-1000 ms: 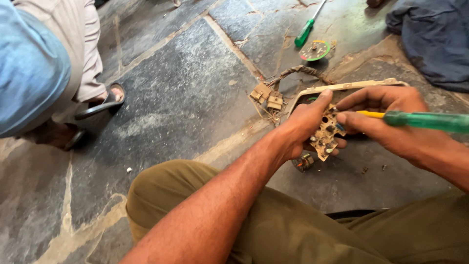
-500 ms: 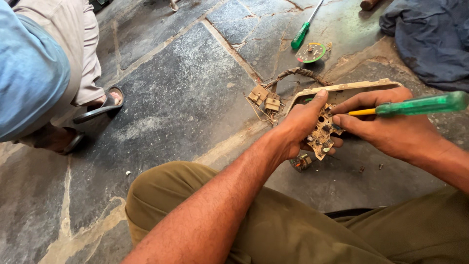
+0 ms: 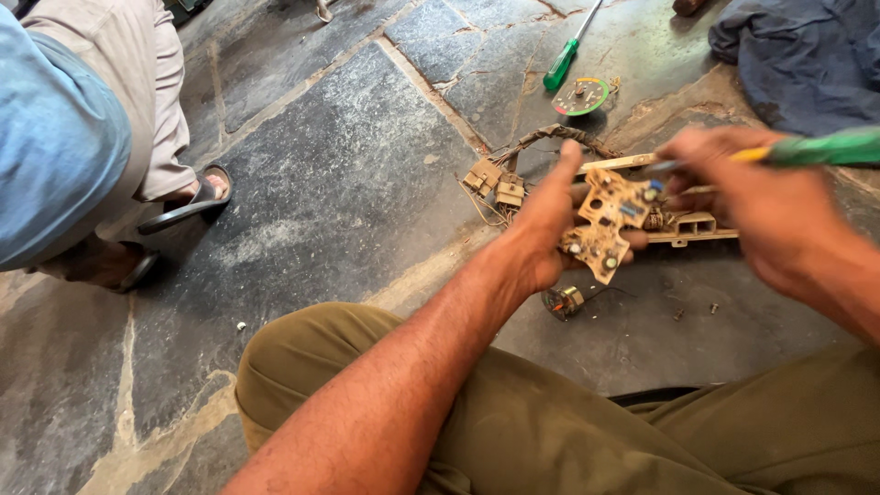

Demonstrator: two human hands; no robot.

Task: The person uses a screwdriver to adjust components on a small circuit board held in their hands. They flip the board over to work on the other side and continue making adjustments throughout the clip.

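In the head view, the left hand (image 3: 541, 234) is closed on a small tan circuit board (image 3: 610, 225). It pinches the board by its left edge, with the component side turned up toward the camera, probably so that the tool can reach it. The right hand (image 3: 765, 206) is blurred. It is wrapped around a green-handled screwdriver (image 3: 816, 148), and the shaft points to the board's upper right corner.

Just behind the board, a beige plastic frame (image 3: 683, 225) and a bundle of wires with connectors (image 3: 513, 174) lie on the stone floor (image 3: 348, 165). A second green screwdriver (image 3: 566, 57) and a round dial face (image 3: 581, 95) lie further away. No container is visible.
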